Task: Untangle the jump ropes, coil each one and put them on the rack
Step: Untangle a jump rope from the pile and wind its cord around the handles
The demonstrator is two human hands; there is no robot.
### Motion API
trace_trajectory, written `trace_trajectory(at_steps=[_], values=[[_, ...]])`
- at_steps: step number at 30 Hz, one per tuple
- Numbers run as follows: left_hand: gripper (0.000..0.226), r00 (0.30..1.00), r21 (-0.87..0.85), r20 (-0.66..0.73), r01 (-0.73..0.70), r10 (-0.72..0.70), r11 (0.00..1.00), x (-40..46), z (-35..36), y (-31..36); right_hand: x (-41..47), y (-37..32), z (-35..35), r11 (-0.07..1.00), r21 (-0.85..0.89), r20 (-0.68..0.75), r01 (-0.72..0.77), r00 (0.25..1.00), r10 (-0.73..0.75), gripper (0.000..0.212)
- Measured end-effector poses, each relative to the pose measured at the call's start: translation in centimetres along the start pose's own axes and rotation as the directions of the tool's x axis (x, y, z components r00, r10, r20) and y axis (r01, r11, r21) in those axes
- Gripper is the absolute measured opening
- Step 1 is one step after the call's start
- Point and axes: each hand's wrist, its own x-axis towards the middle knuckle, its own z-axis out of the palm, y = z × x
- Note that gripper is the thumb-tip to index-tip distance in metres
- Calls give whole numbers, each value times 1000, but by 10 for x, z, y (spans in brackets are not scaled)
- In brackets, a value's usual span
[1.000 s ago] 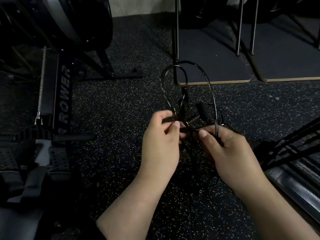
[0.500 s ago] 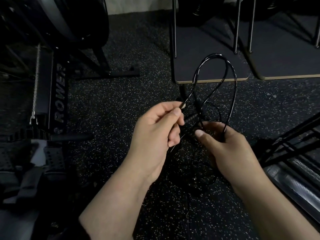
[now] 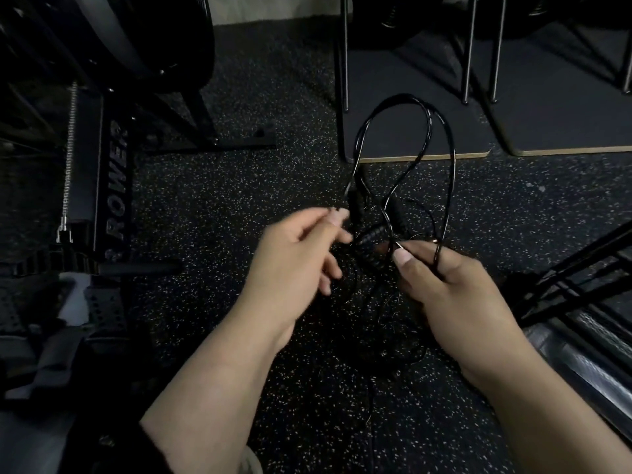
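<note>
Ropes (image 3: 407,138) loop upward toward 12 o'clock from the right hand (image 3: 455,289), which pinches them; left hand (image 3: 294,258), at 9 o'clock, pinches a strand.

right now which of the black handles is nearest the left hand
The upright handle just beyond the left hand fingertips; the other handles sit farther right, nearer the right hand.

Glossy black plastic cord on the jump ropes (image 3: 407,100), catching light along its loops, and ribbed matt handles (image 3: 371,236) below them. Beneath lies rough rubber flooring (image 3: 212,206), black with pale flecks. Left of the ropes, the rower (image 3: 114,186) shows matt black metal and a shiny steel chain (image 3: 68,159). Behind them, smooth dark mats (image 3: 410,138) are edged in pale wood.
</note>
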Motion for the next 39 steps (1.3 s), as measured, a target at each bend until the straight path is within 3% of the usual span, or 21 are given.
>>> trace_trajectory(at_steps=[3,10,19,24,27,36,39], values=[[12,988,147,153,-5,-18,989,-6,11,-3,-2,-6,2,999,-27,74,44,996,-42,17],[12,964,-34,254,96,-85,995,-5,10,-3,-6,-9,-2,998,-45,157,35,987,-28,25],[9,957,8,287,32,-33,999,-3,7,-1,-4,-8,-5,995,-70,101,75,993,-68,13],[14,972,173,218,-127,88,977,1,2,2,-4,-11,-9,994,-78,44,78,996,-74,10],[16,976,248,113,-210,187,946,0,3,5,-3,-14,-12,996,-42,39,78,996,-76,21],[21,950,239,-52,-286,307,928,3,-3,8,-5,-20,-18,987,-97,51,131,991,-127,19],[19,955,186,-113,-249,272,950,4,-11,10,-8,-25,-20,989,-71,16,130,992,-129,20]])
